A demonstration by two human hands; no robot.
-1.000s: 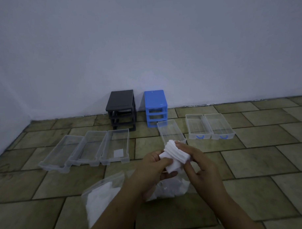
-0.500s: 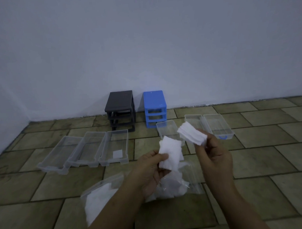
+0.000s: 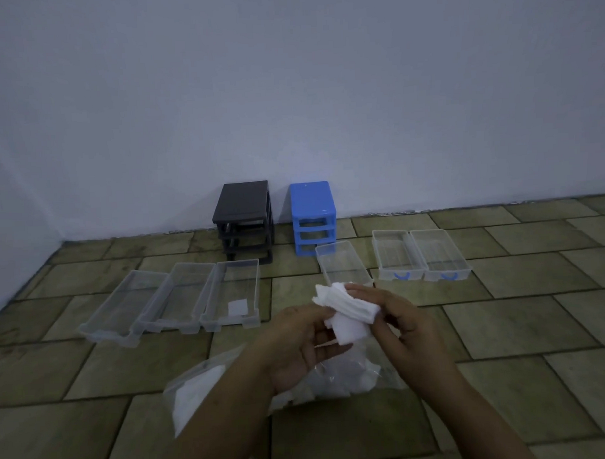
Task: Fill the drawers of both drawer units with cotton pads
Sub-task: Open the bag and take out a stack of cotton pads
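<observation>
Nearest the camera, a clear plastic bag point(image 3: 231, 386) of loose white cotton pads lies on the tiled floor point(image 3: 503, 325), and every other place here is given from that bag. Just above it, the left hand point(image 3: 295, 346) and the right hand point(image 3: 400, 329) meet around a small stack of cotton pads point(image 3: 345, 310): the left pinches the lower pad between thumb and fingers, while the right curls round the fanned upper part of the stack, so both are grasping pads and neither is free. The step in hand looks like counting or squaring a batch before it goes into a drawer. To do it well, the person should probably align the edges while both hands steady the stack, peel pads singly so none cling together, and keep the work over the bag so strays fall back in. Beyond the bag to the left sit three clear drawers point(image 3: 180, 299) side by side; the nearest to the hands holds one white pad point(image 3: 238, 307). Straight beyond the bag lies a single clear drawer point(image 3: 343, 265), and beyond-right two more with blue handles point(image 3: 422, 256). Farthest off, against the wall, stand the black drawer unit point(image 3: 244, 221) and the blue drawer unit point(image 3: 314, 222), their slots vacant. Half a second earlier the hands were apart, each holding its own pads; now they have rejoined into one stack.
</observation>
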